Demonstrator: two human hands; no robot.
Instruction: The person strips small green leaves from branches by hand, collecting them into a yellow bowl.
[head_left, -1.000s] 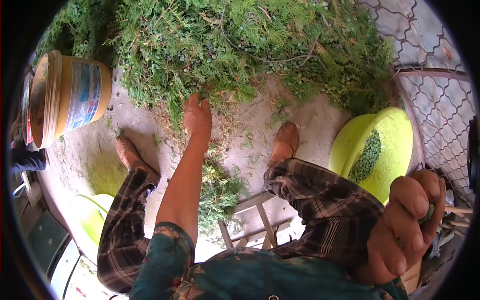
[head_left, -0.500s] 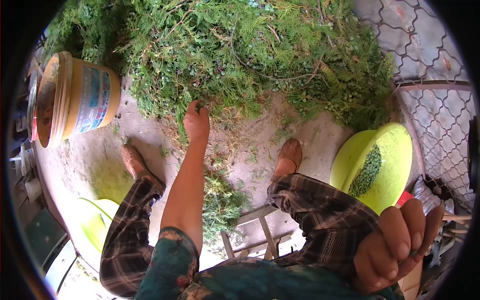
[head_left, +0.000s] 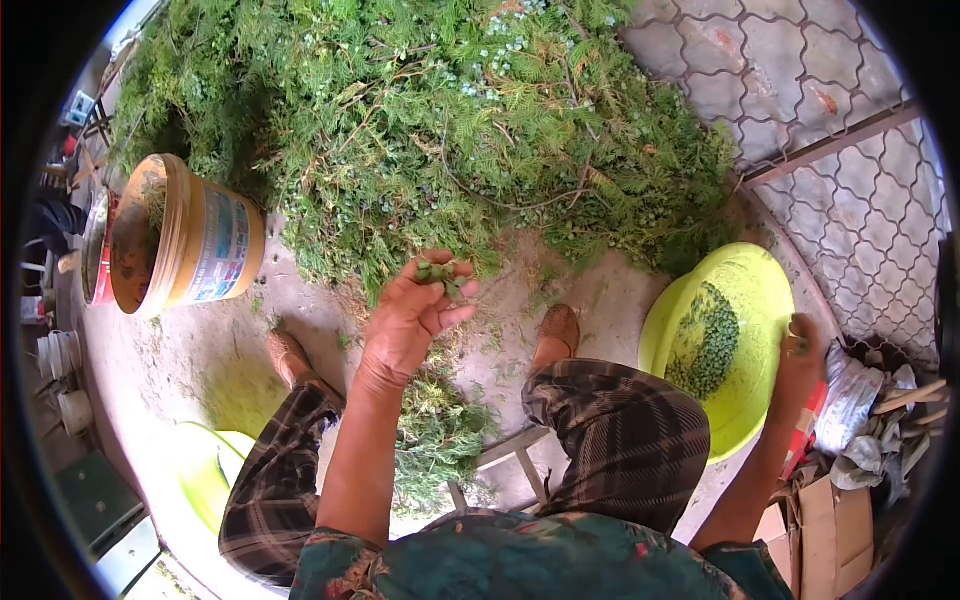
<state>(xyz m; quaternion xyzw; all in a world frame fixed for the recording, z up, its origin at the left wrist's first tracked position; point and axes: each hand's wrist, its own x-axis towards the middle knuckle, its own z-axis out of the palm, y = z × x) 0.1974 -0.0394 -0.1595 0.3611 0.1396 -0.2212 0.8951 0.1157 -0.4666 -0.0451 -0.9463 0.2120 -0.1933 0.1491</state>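
My left hand is turned palm up with curled fingers around a few small green cones. It is in front of the near edge of a big heap of cut evergreen branches, which carries many bluish-green cones. My right hand is at the right rim of a yellow-green basin, fingers curled; what they hold, if anything, is hidden. Inside the basin lies a pile of picked green cones.
A yellow bucket lies tilted at the left, beside a red-edged container. Another yellow-green basin is by my left leg. Loose sprigs lie between my feet. Wire mesh, cardboard and bags are at the right.
My left hand has drawn back slightly from the branches and turned palm up, showing green cones. My right hand has moved from near my body out to the basin's right rim. The view has shifted.
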